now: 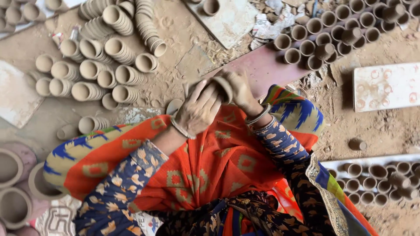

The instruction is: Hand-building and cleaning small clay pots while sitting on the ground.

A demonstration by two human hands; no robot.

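I see 1 small clay cup point(224, 86) clasped between both hands, right hand point(238, 89) gripping its far side, left hand point(199, 109) cupping nearer, mouth tilted leftward.

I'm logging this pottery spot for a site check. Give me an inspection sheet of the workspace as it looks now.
Surface: dusty earthen ground, strewn with clay crumbs.
Job's things: one small clay cup held between both hands above the lap.
Clutter: nested rows of clay cups at upper left; upright cups on a reddish board at upper right; more cups in a tray at lower right; large clay rings at lower left; pale flat slabs; paper scraps.
Hands: left hand and right hand both wrapped on the cup, bangles on the wrists.
Cables: nothing seen.
Surroundings: orange patterned cloth across the lap; no other people seen.
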